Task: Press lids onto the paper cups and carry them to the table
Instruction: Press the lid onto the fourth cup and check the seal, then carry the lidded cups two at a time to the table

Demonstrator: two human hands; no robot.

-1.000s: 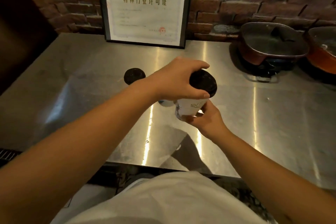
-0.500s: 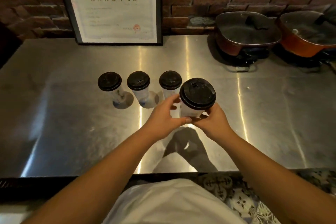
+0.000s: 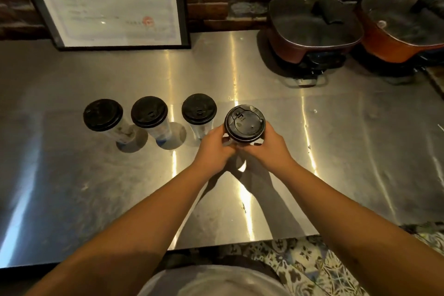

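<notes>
A white paper cup with a black lid (image 3: 244,122) is held upright at the right end of a row on the steel table (image 3: 360,151). My left hand (image 3: 215,149) grips its left side and my right hand (image 3: 271,148) grips its right side, both below the lid. Most of the cup's wall is hidden by my fingers. Left of it stand three more lidded cups in a line: one (image 3: 199,109) right beside my left hand, one (image 3: 149,112) in the middle, one (image 3: 103,115) at the far left.
A framed certificate (image 3: 108,2) leans on the brick wall at the back left. Two lidded electric pots (image 3: 312,24) (image 3: 403,26) stand at the back right. The table's front edge (image 3: 240,244) runs just above patterned floor tiles.
My left hand has come off the lid and moved down to the cup's side. The cup has moved away from me and lower, into line with the other three cups.
</notes>
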